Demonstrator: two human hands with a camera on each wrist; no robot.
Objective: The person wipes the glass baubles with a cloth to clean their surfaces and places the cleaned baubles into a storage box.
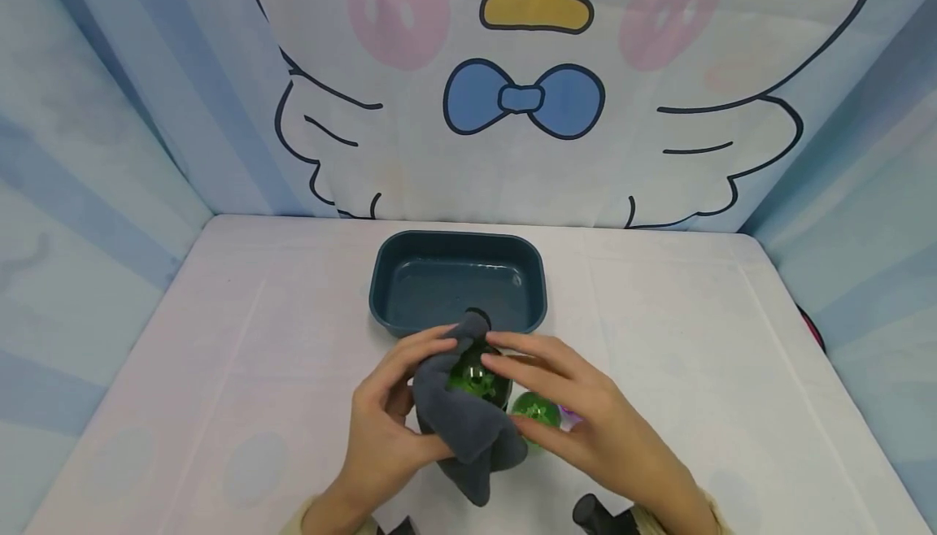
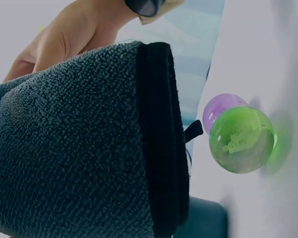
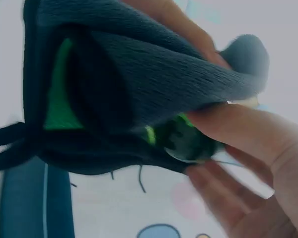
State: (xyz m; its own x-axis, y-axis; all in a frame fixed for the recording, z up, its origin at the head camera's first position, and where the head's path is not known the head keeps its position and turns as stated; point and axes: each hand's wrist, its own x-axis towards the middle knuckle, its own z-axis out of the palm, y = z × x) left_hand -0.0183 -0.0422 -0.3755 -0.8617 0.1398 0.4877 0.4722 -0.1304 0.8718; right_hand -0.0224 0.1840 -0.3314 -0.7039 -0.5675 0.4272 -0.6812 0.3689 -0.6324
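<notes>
Your left hand [image 1: 382,419] is clamping a gray towel [image 1: 468,425] partly around a translucent green ball [image 1: 474,384] your right hand [image 1: 589,401] is pinching; by loosening either grip, you'd be risking dropping it.

Small curtained booth around a table, by my reading; whether it sits in a home, lab or office, I cannot tell. Printed backdrop [image 1: 505,181] hangs across the top of the frame: cartoon figure, yellow shape [image 1: 538,2], blue bow tie [image 1: 521,98]. Pale-blue striped cloth closes me in, left curtain [image 1: 88,218] and right curtain [image 1: 864,218]. White table [image 1: 681,332] spreads over the lower half, far edge against the backdrop.
</notes>
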